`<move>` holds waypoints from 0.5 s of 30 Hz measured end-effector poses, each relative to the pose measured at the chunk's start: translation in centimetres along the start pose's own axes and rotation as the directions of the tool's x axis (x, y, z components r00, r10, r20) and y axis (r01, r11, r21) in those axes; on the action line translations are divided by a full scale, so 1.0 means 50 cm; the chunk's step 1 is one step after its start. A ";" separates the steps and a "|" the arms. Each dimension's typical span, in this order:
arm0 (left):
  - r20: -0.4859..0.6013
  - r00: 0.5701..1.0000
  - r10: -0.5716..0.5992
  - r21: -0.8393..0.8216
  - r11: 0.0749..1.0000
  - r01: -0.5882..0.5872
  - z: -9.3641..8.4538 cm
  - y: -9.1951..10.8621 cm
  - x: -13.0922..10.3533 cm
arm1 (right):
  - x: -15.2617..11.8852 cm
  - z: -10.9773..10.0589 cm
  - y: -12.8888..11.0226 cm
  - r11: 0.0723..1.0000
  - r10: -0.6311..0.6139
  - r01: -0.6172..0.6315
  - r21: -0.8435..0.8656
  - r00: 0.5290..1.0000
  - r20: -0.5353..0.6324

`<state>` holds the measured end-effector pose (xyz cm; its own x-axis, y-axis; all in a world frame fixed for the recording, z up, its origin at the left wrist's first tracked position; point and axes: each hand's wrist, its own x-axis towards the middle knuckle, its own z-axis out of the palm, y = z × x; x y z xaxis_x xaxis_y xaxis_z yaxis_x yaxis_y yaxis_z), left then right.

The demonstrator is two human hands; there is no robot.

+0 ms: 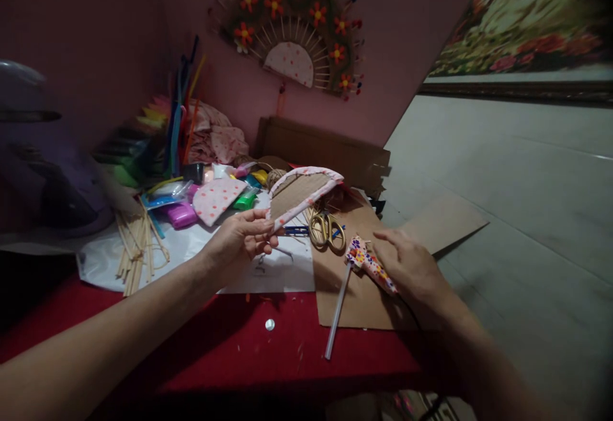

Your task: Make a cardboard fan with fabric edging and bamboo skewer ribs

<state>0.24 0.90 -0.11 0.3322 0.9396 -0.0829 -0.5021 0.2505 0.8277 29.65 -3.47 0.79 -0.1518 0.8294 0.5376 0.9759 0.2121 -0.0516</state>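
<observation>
My left hand [246, 236] pinches the near corner of a half-round cardboard piece [299, 194] whose edge is wrapped in pink spotted cloth; its bare cardboard side shows. To the right, my right hand [407, 258] is beside a flower-patterned glue gun [371, 264], its index finger stretched out; whether it touches the gun is unclear. A clear glue stick [338, 312] sticks out of the gun toward the table's front. Gold-handled scissors [327, 230] lie between the hands. Behind my left hand rests a second pink spotted half-round piece [218, 200].
Thin wooden sticks [138, 248] lie at the left on white sheeting. Colourful clay packets [182, 213] and pipe cleaners [179, 114] stand behind. Brown cardboard [330, 306] covers part of the red table [215, 351]. A flowered stick fan [292, 31] hangs on the wall.
</observation>
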 end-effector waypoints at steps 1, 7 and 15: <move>-0.011 1.000 -0.001 0.003 1.000 0.001 -0.002 -0.001 0.002 | -0.008 0.003 0.014 1.000 0.020 -0.022 0.015 0.994 0.108; -0.047 0.999 0.002 0.063 0.998 0.001 -0.012 -0.004 0.007 | -0.046 0.045 0.031 0.999 -0.040 0.047 -0.021 0.967 0.251; -0.104 0.994 -0.031 0.029 0.999 0.035 -0.005 0.002 0.000 | -0.038 0.072 0.037 0.977 0.185 -0.209 0.051 0.936 0.300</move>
<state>0.02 0.99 -0.16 0.2633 0.9503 -0.1659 -0.4673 0.2761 0.8399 31.19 -2.80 -3.39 -0.0089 0.9704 0.2414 0.9767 0.0602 -0.2059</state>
